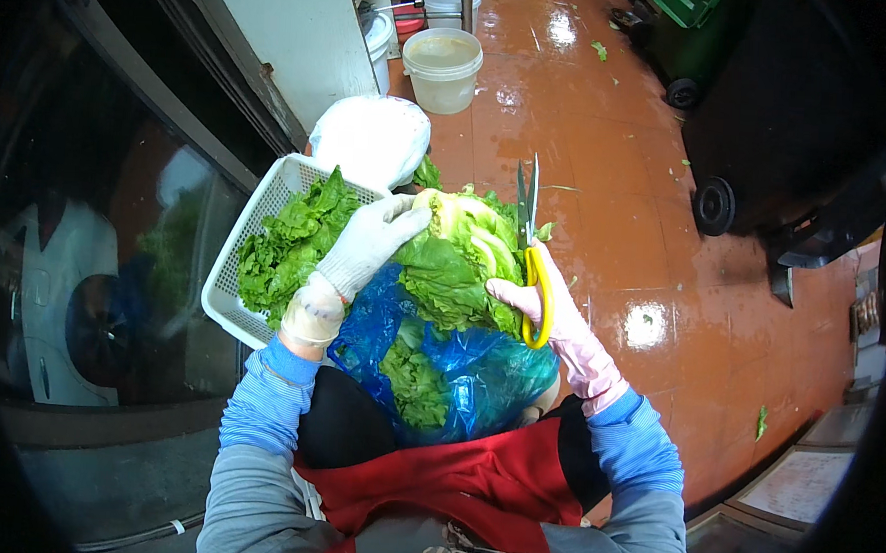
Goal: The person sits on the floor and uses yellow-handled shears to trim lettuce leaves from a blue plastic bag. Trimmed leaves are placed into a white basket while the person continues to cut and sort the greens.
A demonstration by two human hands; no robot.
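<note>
My left hand [373,239], in a white knit glove, grips a head of green leaf lettuce [459,255] near its pale stem end. My right hand [565,320] wears a pink rubber glove and holds scissors [532,265] with yellow handles, blades pointing away from me. Its thumb presses against the lettuce leaves. Below, between my knees, a blue plastic bag [483,372] gapes around more lettuce [413,387]. To the left, loose lettuce leaves [291,242] lie in a white perforated plastic basket [227,265].
A bulging white plastic bag [371,137] sits behind the basket. Beyond it stands a translucent bucket [444,81] of cloudy liquid. Wheeled bins [780,144] stand at the right on wet reddish floor tiles [625,241] with leaf scraps. Glass panelling [149,284] borders the left.
</note>
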